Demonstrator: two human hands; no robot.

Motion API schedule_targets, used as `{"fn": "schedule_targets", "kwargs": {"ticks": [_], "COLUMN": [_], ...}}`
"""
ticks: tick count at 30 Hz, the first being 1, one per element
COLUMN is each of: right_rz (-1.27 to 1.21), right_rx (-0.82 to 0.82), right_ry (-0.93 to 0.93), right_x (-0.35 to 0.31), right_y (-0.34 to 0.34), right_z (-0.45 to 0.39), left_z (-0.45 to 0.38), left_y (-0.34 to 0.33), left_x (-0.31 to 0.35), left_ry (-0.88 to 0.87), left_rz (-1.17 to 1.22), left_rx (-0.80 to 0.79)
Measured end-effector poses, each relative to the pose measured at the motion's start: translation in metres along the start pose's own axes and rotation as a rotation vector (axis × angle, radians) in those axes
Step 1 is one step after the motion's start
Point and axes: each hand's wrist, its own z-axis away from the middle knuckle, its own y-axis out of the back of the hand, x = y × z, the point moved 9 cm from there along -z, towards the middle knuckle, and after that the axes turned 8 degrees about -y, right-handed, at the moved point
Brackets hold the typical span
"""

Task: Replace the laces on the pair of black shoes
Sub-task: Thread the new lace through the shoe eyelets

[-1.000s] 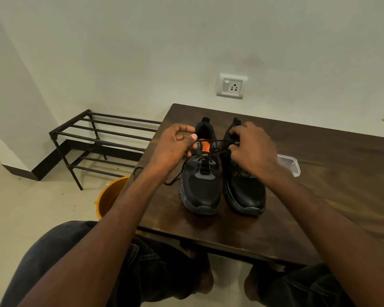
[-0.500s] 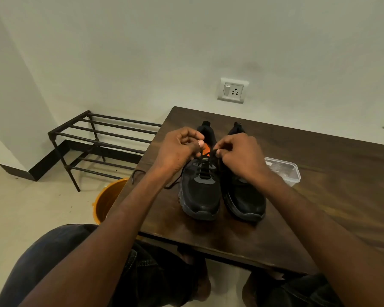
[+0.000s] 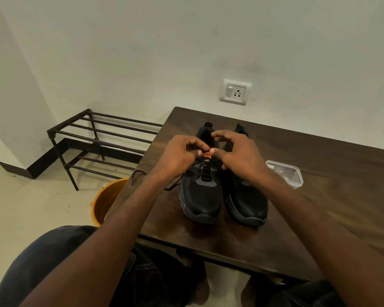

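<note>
**Both hands pinched together over the tongue of the left-hand shoe**

Two black shoes stand side by side on the dark wooden table (image 3: 319,196), toes pointing at the person. Both hands meet above the left shoe (image 3: 201,196), right at its tongue, where a small orange tab (image 3: 207,154) shows between the thumbs. The left hand (image 3: 177,158) comes in from 8 o'clock of the tab with its fingers curled and the thumb tip pressed close to the tab; it looks to be pinching the black lace (image 3: 205,171), though the lace itself is too thin and dark to follow between the fingers. The right hand (image 3: 237,156) comes in from 4 o'clock, fingers curled likewise, thumb and forefinger closed just at 2 o'clock of the tab, seemingly on the same lace. A loose end of lace (image 3: 138,175) trails off at 9 o'clock of the shoe and loops near the table edge. The right shoe (image 3: 246,202) sits touching its partner, half hidden beneath the right wrist. A clear plastic container (image 3: 285,173) rests at 3 o'clock of the shoes, well apart from both hands. On the floor stand an orange bucket (image 3: 104,200) at the table's corner and a black metal rack (image 3: 93,142) against the wall
</note>
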Motion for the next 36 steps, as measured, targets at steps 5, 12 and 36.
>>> {"fn": "schedule_targets", "kwargs": {"ticks": [5, 12, 36], "right_rz": [0.029, -0.02, 0.294], "right_rx": [0.023, 0.076, 0.175], "right_ry": [0.015, -0.101, 0.177], "right_x": [0.001, 0.014, -0.013], "right_y": [-0.008, -0.005, -0.032], "right_z": [-0.008, -0.014, -0.012], "left_z": [-0.005, -0.001, -0.002], "left_y": [0.004, -0.015, 0.004], "left_x": [0.0, 0.001, -0.029], "left_ry": [-0.049, -0.152, -0.044], "left_rz": [0.004, -0.504, -0.236], "left_rx": [0.136, -0.064, 0.06]}}
